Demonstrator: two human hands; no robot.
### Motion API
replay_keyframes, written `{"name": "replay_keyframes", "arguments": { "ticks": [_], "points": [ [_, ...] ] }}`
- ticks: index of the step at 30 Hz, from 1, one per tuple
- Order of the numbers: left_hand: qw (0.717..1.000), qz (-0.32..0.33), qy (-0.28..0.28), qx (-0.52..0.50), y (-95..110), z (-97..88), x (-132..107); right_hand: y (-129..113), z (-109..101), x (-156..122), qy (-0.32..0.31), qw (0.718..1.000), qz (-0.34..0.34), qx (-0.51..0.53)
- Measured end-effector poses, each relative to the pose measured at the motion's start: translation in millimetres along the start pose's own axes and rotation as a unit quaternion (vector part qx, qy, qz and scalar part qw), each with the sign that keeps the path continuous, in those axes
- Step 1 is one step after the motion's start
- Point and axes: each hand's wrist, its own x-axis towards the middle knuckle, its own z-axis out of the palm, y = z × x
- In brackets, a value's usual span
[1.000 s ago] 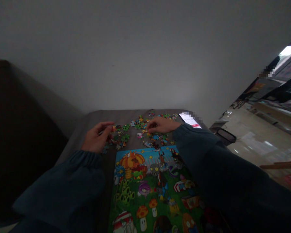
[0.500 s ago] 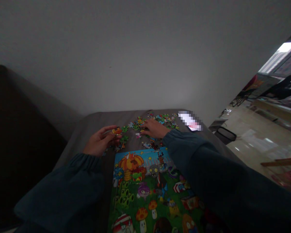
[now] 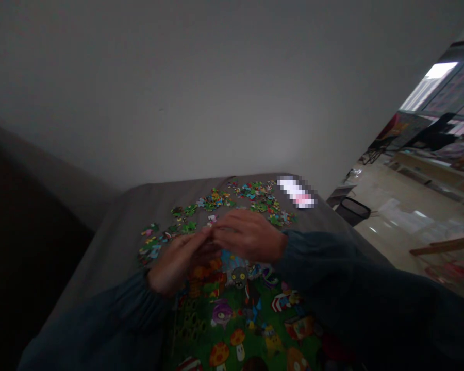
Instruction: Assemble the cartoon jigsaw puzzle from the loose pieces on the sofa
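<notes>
My left hand (image 3: 181, 259) and my right hand (image 3: 247, 236) meet above the top edge of a cartoon picture (image 3: 224, 293), fingertips touching. The left fingers are closed; they pinched an orange puzzle piece a moment ago, and it is now hidden between the hands. My right fingers are pressed together over the left fingertips, and I cannot make out what they hold. Loose puzzle pieces (image 3: 212, 200) lie beyond the hands, with more colourful pieces (image 3: 150, 250) left of the left hand. A small pink-white piece (image 3: 212, 219) shows just past the right fingers.
A lit phone (image 3: 296, 191), pixelated, lies at the back right of the grey cloth-covered surface (image 3: 119, 221). Behind it rises a pale wall (image 3: 216, 103). To the right are a tiled floor (image 3: 386, 221) and a dark-framed object (image 3: 353, 210).
My right hand has left the loose pieces and come back toward me. My left hand has moved toward the picture, and the two now touch. The view has shifted slightly.
</notes>
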Motion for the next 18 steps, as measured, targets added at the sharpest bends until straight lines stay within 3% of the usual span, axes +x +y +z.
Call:
{"name": "replay_keyframes", "arguments": {
  "ticks": [3,7,9,11,13,15,18],
  "points": [
    [1.0,-0.019,-0.003,0.012,-5,6.0,-2,-20,5,-6,-0.021,1.0,-0.018,0.006],
    [0.997,-0.019,0.008,0.071,-6,-4.4,4,-3,-11,-23,-0.056,0.993,-0.04,0.097],
    [0.995,-0.01,0.026,0.098,-4,-11.7,6,20,-31,-35,-0.074,0.989,0.006,0.129],
    [0.993,0.001,0.049,0.11,-3,-18.0,8,46,-50,-50,-0.12,0.979,0.089,0.138],
    [0.991,0.013,0.076,0.109,-2,-22.7,9,73,-61,-68,-0.125,0.965,0.181,0.145],
    [0.989,0.019,0.1,0.106,-1,-25.7,10,94,-58,-88,-0.062,0.952,0.258,0.155],
    [0.986,0.004,0.124,0.111,0,-29.4,11,115,-31,-117,0.086,0.922,0.365,0.096]
  ]
}}
